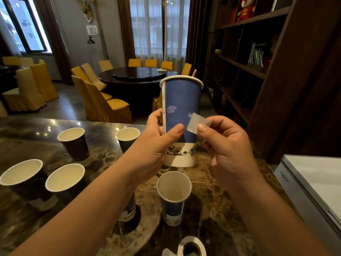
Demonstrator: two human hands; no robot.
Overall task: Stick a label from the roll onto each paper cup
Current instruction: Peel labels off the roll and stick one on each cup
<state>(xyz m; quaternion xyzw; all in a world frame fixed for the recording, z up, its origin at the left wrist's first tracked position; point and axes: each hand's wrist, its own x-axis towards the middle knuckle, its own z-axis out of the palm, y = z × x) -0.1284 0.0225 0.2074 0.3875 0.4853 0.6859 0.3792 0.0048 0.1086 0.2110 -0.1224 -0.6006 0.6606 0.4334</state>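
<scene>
My left hand (156, 143) grips a tall blue paper cup (181, 100) upright, lifted above the marble counter (206, 174). My right hand (227, 145) pinches a small white label (197, 122) between thumb and forefinger, right against the cup's right side. The label roll (191, 245) lies at the near edge of the counter, partly cut off by the frame. Several other paper cups stand on the counter: one close below the lifted cup (173, 196), one partly hidden under my left forearm (129, 211), and others to the left (73, 143) (127, 138) (64, 179) (22, 175).
A white and grey box (311, 185) sits at the right end of the counter. A dark wooden shelf unit (258, 71) rises on the right. Beyond the counter are a round dark table (136, 74) and yellow-covered chairs (103, 100).
</scene>
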